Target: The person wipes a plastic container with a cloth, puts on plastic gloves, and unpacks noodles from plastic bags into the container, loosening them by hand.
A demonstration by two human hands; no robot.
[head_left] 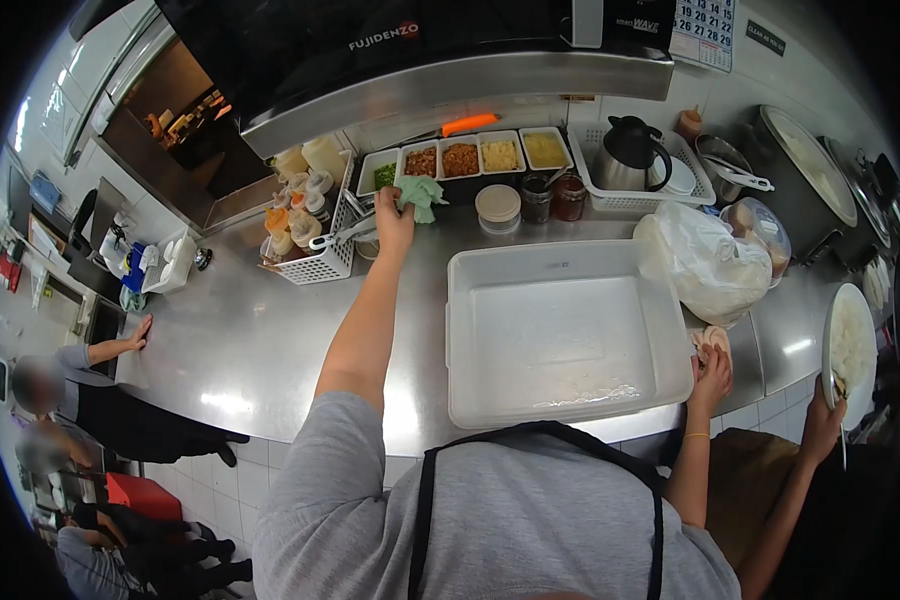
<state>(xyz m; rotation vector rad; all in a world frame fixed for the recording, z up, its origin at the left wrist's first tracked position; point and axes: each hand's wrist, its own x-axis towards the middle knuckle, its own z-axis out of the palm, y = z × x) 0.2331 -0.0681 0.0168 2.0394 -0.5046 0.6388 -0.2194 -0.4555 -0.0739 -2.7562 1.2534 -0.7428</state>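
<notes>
My left hand (pixel 394 215) reaches to the back of the steel counter, its fingers closed on a crumpled green cloth (pixel 423 196). The cloth is just in front of the topping containers (pixel 461 160). Metal tongs (pixel 342 234) lie beside that wrist, over the edge of a white basket (pixel 320 264) of squeeze bottles. My right hand (pixel 710 378), with a yellow band at the wrist, is closed on a pale pink, cloth-like thing (pixel 713 342) by the counter's front edge. Beside it stands a large translucent plastic bin (pixel 570 330), its bottom wet at the front.
Jars (pixel 498 207) and a basket with a thermal jug (pixel 630 155) line the back. A white plastic bag (pixel 715 265) sits right of the bin. At far right another person's hand (pixel 823 415) holds a plate of rice (pixel 852 340). A co-worker's hand (pixel 140 333) touches the counter's left end.
</notes>
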